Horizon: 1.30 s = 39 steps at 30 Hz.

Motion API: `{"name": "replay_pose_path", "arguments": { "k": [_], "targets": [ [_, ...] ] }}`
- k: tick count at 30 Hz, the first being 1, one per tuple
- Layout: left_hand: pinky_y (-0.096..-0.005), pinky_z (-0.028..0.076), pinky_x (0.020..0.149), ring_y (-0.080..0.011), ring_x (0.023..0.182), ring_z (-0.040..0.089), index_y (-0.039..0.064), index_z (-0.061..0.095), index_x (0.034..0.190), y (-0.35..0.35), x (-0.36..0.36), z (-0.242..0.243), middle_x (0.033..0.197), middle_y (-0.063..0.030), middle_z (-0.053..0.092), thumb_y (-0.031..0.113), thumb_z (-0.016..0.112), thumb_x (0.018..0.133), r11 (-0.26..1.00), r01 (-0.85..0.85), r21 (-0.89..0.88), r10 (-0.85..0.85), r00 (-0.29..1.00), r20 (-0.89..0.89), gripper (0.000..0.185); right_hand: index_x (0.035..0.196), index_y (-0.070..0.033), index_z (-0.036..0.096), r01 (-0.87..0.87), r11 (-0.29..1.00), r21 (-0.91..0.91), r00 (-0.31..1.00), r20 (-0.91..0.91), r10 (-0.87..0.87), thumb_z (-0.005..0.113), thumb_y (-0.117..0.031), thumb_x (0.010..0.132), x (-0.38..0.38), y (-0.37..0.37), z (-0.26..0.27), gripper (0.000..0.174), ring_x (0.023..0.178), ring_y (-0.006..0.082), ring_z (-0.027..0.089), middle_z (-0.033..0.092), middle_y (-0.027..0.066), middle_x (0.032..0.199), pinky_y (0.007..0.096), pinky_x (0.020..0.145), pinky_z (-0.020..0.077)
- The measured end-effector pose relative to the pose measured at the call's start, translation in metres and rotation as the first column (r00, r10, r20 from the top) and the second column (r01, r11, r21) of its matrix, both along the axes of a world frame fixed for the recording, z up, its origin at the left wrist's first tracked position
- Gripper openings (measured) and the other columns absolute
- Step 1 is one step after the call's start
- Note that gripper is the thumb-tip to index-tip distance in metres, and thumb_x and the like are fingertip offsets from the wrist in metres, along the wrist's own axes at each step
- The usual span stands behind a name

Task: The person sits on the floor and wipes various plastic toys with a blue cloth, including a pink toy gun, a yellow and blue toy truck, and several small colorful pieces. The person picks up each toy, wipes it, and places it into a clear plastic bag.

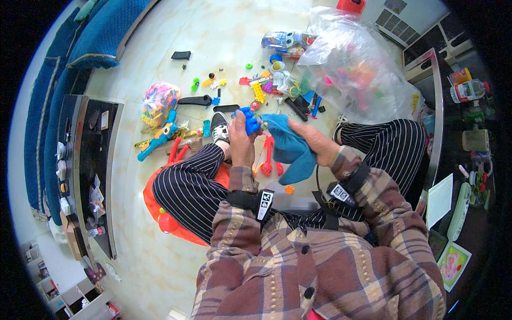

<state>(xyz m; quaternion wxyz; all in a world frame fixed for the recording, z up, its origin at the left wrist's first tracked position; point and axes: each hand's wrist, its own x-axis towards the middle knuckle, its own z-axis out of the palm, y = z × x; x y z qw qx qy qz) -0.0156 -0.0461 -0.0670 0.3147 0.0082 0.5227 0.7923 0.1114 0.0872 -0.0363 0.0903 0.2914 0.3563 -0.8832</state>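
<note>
My left hand [242, 140] grips a bright blue knobbly plastic toy [251, 123] in front of my body. A teal cloth [289, 140] hangs from my right hand [314, 141], its upper end reaching to the blue toy. Where cloth and toy meet, the fingers hide part of both. On the floor just below the hands lies a red plastic toy piece [267, 157]. An orange gear-shaped piece [289, 189] rests nearer to me.
A large clear plastic bag [352, 68] of toys stands at the far right. Loose toy parts, a black handle-like piece [195, 100] and a bag of colourful pieces [161, 98] lie on the floor. Low dark-topped tables [94, 160] flank me; a red bag-like item [160, 200] is under my leg.
</note>
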Motion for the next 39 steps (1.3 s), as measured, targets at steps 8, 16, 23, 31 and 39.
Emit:
{"name": "replay_pose_path", "arguments": {
  "k": [8, 16, 23, 31, 39],
  "targets": [
    [-0.0265, 0.047, 0.056, -0.0136, 0.07, 0.055, 0.002, 0.052, 0.116, 0.005, 0.01, -0.018, 0.08, -0.0042, 0.054, 0.045, 0.04, 0.096, 0.963, 0.243, 0.113, -0.26, 0.951, 0.166, 0.049, 0.097, 0.0, 0.062, 0.006, 0.887, 0.462, 0.999, 0.029, -0.022, 0.06, -0.015, 0.086, -0.004, 0.045, -0.006, 0.019, 0.069, 0.0081, 0.058, 0.062, 0.0018, 0.083, 0.0216, 0.061, 0.0475],
    [-0.0287, 0.049, 0.054, -0.0154, 0.069, 0.056, 0.012, 0.04, 0.131, 0.016, 0.031, -0.012, 0.089, -0.0063, 0.053, 0.025, 0.036, 0.095, 0.959, 0.279, 0.043, -0.282, 0.952, 0.118, 0.038, 0.091, -0.006, 0.061, 0.174, 0.031, 0.984, 0.963, -0.176, 0.205, 0.059, -0.019, 0.082, -0.018, 0.025, -0.02, 0.016, 0.074, 0.0376, 0.06, 0.061, 0.0197, 0.077, 0.0443, 0.061, 0.0481],
    [-0.0261, 0.047, 0.047, -0.0142, 0.062, 0.054, 0.014, 0.03, 0.139, 0.019, 0.035, -0.007, 0.086, -0.0066, 0.053, 0.022, 0.034, 0.093, 0.974, 0.219, 0.055, -0.224, 0.967, 0.124, 0.046, 0.088, -0.005, 0.059, -0.007, -0.047, 0.999, 0.966, 0.019, 0.258, 0.056, -0.026, 0.085, -0.017, 0.018, -0.021, 0.021, 0.072, 0.038, 0.06, 0.06, 0.0194, 0.072, 0.0466, 0.062, 0.0474],
    [-0.0248, 0.05, 0.045, -0.0118, 0.063, 0.056, 0.017, 0.026, 0.142, 0.02, 0.038, -0.007, 0.091, -0.0071, 0.055, 0.021, 0.036, 0.095, 0.961, 0.232, -0.148, -0.235, 0.972, -0.008, 0.048, 0.086, -0.005, 0.057, -0.174, -0.163, 0.971, 0.939, 0.213, 0.27, 0.053, -0.024, 0.085, -0.014, 0.018, -0.016, 0.02, 0.071, 0.0381, 0.061, 0.061, 0.0199, 0.07, 0.0471, 0.062, 0.0491],
    [-0.0244, 0.05, 0.044, -0.0111, 0.06, 0.056, 0.012, 0.045, 0.129, 0.023, 0.04, -0.02, 0.088, -0.0064, 0.057, 0.022, 0.035, 0.096, 0.951, 0.259, -0.168, -0.272, 0.96, -0.061, 0.037, 0.089, -0.011, 0.058, -0.158, -0.368, 0.916, 0.907, 0.283, 0.314, 0.057, -0.012, 0.076, -0.01, 0.015, -0.016, 0.013, 0.069, 0.0316, 0.064, 0.062, 0.0135, 0.07, 0.0429, 0.058, 0.0498]
  ]
}}
